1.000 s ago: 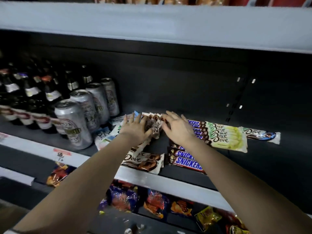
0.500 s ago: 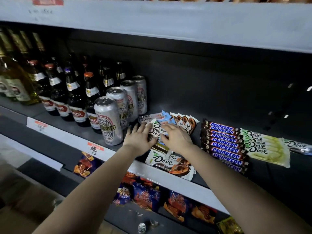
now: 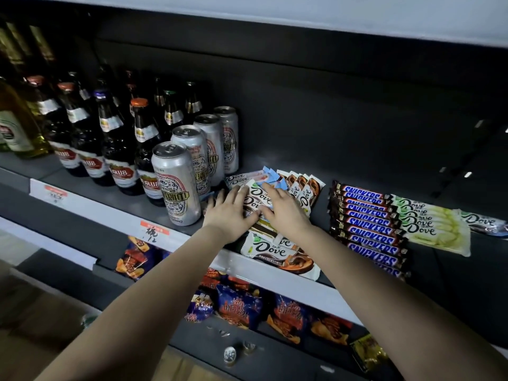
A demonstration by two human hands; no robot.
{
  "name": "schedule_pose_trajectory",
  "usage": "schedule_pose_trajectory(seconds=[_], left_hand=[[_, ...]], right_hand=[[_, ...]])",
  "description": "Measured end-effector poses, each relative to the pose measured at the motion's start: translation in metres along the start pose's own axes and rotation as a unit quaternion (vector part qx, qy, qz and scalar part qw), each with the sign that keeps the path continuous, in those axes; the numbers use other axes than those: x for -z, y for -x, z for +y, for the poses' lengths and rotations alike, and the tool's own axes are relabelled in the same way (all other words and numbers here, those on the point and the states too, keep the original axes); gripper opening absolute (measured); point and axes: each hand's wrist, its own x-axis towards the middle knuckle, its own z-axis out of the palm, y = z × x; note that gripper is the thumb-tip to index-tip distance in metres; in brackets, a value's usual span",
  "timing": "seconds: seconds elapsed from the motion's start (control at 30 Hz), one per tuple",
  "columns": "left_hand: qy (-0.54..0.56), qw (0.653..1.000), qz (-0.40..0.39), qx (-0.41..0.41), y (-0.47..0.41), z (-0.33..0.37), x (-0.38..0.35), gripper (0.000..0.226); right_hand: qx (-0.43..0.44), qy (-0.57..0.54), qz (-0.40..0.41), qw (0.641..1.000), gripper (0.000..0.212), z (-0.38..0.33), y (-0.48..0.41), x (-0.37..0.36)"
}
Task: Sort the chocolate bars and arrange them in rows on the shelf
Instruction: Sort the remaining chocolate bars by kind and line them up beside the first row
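the loose dove bars [image 3: 257,194] lie heaped on the shelf [image 3: 115,200], between the beer cans [image 3: 176,182] and the snickers row [image 3: 368,225]. most of their long axes slant back and to the right. left hand [image 3: 229,214] and right hand [image 3: 286,213] lie flat on the heap, fingers straight and spread, bars under the palms.

Dove pile [image 3: 258,198] on shelf [image 3: 115,193]: middle covered by left hand [image 3: 229,213] and right hand [image 3: 284,210], so the bars beneath can't be counted, and the wrappers' small print is unreadable. Snickers row [image 3: 368,224]: bars nearest the shelf's front edge hidden behind right forearm [image 3: 357,270]; dark Dove bar [image 3: 483,222] at shelf's right end cut by the picture edge. Back-left bottles [image 3: 115,149] lost in dark, leftmost cropped; price tag [image 3: 154,231] writing too blurred to read.
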Motion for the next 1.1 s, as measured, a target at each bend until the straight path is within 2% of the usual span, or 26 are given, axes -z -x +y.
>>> schedule_pose_trajectory(seconds=[0.1, 0.17, 0.27, 0.43, 0.57, 0.73, 0.83, 0.97, 1.1], left_hand=[[-0.024, 1.000, 0.011, -0.017, -0.002, 0.001, 0.006, 0.074], [-0.030, 0.998, 0.031, -0.037, -0.004, 0.002, 0.011, 0.074], [0.015, 0.997, 0.063, -0.045, -0.009, 0.008, 0.021, 0.068], [0.029, 0.988, 0.102, -0.109, -0.020, 0.020, 0.031, 0.062], [0.042, 0.979, 0.110, -0.165, -0.031, 0.033, 0.034, 0.065], [0.069, 0.960, 0.131, -0.238, -0.048, 0.068, 0.038, 0.049], [0.093, 0.946, 0.149, -0.271, -0.051, 0.097, 0.035, 0.043], [0.126, 0.938, 0.146, -0.289, -0.049, 0.133, 0.021, 0.048], [0.126, 0.935, 0.134, -0.305, -0.044, 0.165, 0.012, 0.052]], right_hand=[[-0.016, -0.050, 0.008, 0.999, 0.062, -0.003, -0.002, 0.005], [-0.025, -0.090, 0.028, 0.995, 0.057, -0.005, -0.002, 0.009], [-0.046, -0.157, 0.066, 0.984, 0.048, -0.003, 0.001, 0.015], [-0.055, -0.174, 0.134, 0.974, 0.044, 0.006, 0.007, 0.035], [-0.042, -0.133, 0.155, 0.978, 0.042, 0.013, 0.016, 0.057], [-0.045, -0.066, 0.174, 0.982, 0.042, 0.036, 0.043, 0.074], [-0.084, -0.001, 0.173, 0.981, 0.046, 0.059, 0.062, 0.083], [-0.134, 0.045, 0.208, 0.968, 0.048, 0.088, 0.090, 0.095], [-0.166, 0.089, 0.185, 0.964, 0.048, 0.113, 0.121, 0.106]])
